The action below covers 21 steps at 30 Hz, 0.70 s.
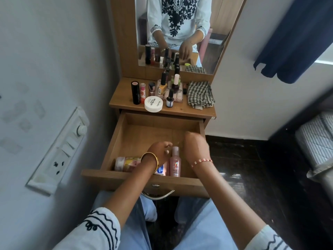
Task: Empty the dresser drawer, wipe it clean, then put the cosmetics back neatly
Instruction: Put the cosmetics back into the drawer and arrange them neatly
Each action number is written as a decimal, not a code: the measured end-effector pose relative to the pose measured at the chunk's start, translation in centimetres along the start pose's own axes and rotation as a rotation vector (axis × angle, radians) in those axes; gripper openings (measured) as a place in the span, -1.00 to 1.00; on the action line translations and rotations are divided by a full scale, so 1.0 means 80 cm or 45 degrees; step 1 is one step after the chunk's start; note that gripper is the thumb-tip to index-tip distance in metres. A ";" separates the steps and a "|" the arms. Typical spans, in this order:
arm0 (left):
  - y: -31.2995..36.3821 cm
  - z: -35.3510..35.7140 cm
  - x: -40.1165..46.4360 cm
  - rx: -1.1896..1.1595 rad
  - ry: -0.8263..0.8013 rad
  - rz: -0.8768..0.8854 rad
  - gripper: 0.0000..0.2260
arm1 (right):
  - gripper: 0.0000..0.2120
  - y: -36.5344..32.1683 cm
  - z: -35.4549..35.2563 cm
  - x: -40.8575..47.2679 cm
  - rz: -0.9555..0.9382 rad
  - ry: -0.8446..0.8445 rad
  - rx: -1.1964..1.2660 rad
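The left hand (pixel 160 152) is nearest the pink bottle (pixel 175 162), fingers loosely curled, holding nothing. The bottle lies lengthwise in the drawer (pixel 115 141), just right of this hand. The right hand's (pixel 195 147) grip is hidden.

The round white tub (pixel 153 104) on the counter (pixel 198 111) reads "zudio" and "NAIL POLISH" on its lid. In the drawer (pixel 115 141), a blue-and-white label (pixel 161 169) shows "...line"; other print is too small.
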<state>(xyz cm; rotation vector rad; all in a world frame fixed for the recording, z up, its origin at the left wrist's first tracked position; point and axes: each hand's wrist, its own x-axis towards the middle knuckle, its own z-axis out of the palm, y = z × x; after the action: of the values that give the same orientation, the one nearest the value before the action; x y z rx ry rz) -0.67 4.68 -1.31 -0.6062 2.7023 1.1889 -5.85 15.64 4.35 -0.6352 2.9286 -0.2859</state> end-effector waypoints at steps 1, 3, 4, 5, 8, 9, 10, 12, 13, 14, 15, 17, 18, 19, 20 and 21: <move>0.001 0.000 -0.001 -0.021 0.009 -0.005 -0.68 | -0.84 -0.005 0.010 -0.003 0.044 -0.123 -0.004; 0.002 -0.001 -0.003 -0.060 0.041 -0.027 -0.67 | -0.80 -0.011 0.034 -0.004 0.042 -0.313 -0.015; 0.001 -0.002 -0.004 -0.073 0.059 -0.035 -0.67 | -0.80 -0.013 0.044 -0.003 0.025 -0.367 -0.027; 0.000 -0.002 -0.004 -0.083 0.071 -0.039 -0.67 | -0.81 -0.013 0.050 -0.003 0.011 -0.392 -0.044; -0.002 -0.002 -0.005 -0.120 0.085 -0.037 -0.68 | -0.81 -0.012 0.058 -0.001 0.008 -0.439 -0.066; -0.003 -0.003 -0.005 -0.129 0.084 -0.042 -0.68 | -0.80 -0.011 0.058 0.000 0.013 -0.442 -0.063; -0.004 -0.002 -0.005 -0.137 0.085 -0.043 -0.68 | -0.79 -0.009 0.058 0.001 0.029 -0.440 -0.048; -0.004 -0.003 -0.004 -0.141 0.089 -0.044 -0.68 | -0.78 -0.004 0.056 0.003 0.061 -0.419 -0.015; -0.003 -0.004 -0.005 -0.142 0.095 -0.042 -0.68 | -0.78 -0.001 0.056 0.003 0.062 -0.399 -0.021; -0.002 -0.004 -0.005 -0.149 0.110 -0.040 -0.69 | -0.77 0.001 0.055 0.003 0.051 -0.397 -0.046; -0.001 -0.005 -0.005 -0.164 0.132 -0.042 -0.71 | -0.77 0.004 0.055 0.002 0.023 -0.404 -0.087; 0.001 -0.007 -0.006 -0.208 0.183 -0.049 -0.73 | -0.76 0.009 0.054 -0.003 -0.048 -0.441 -0.187; 0.000 -0.008 -0.007 -0.228 0.206 -0.056 -0.74 | -0.75 0.010 0.054 -0.005 -0.076 -0.467 -0.232; 0.001 -0.008 -0.007 -0.242 0.217 -0.062 -0.75 | -0.74 0.012 0.055 -0.007 -0.094 -0.497 -0.263; 0.000 -0.008 -0.008 -0.251 0.220 -0.066 -0.77 | -0.73 0.014 0.056 -0.008 -0.112 -0.526 -0.262; -0.001 -0.008 -0.009 -0.261 0.216 -0.068 -0.78 | -0.73 0.015 0.057 -0.009 -0.126 -0.561 -0.249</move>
<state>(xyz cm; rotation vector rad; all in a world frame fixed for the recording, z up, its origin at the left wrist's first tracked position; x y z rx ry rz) 0.01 4.38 -0.73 -0.8366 2.6975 1.4752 -4.95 16.28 -0.30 -0.7585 2.5214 0.1220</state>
